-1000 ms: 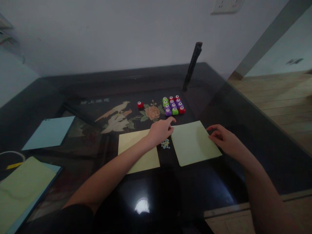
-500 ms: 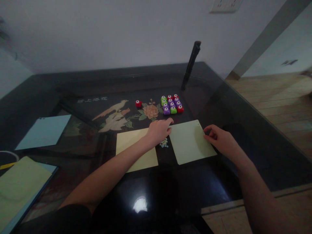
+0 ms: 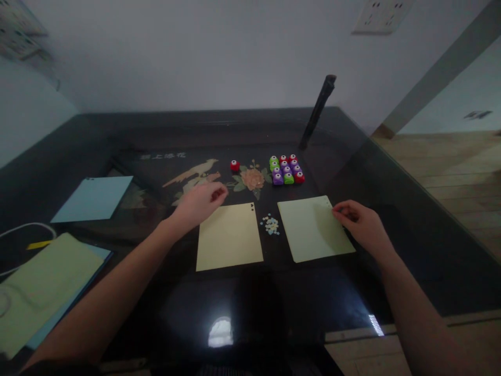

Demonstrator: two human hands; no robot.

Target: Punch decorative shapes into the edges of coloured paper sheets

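Observation:
My left hand [image 3: 201, 201] is raised over the bird picture on the table, just beyond the upper left corner of a yellow sheet of paper [image 3: 229, 243]. Its fingers are loosely bent with a gap before the thumb, and nothing shows in them. My right hand [image 3: 358, 222] pinches the right edge of a pale green sheet of paper [image 3: 313, 235] near its upper corner. Small holes mark the upper right corners of both sheets. Tiny paper cutouts [image 3: 271, 225] lie heaped between them. A single red craft punch [image 3: 235, 165] stands beyond my left hand.
Several red, green and purple punches [image 3: 287, 169] stand grouped behind the green sheet. A black upright post [image 3: 318, 110] rises at the back. Blue paper [image 3: 94, 198] lies left, with stacked sheets [image 3: 43, 292] and a white cable [image 3: 29, 224] nearer. The dark glossy table [image 3: 274, 303] meets a wall.
My left hand has moved left from the green sheet's corner, uncovering the yellow sheet's punched corner and the cutouts. My right hand stays at the green sheet's edge. The view has shifted slightly.

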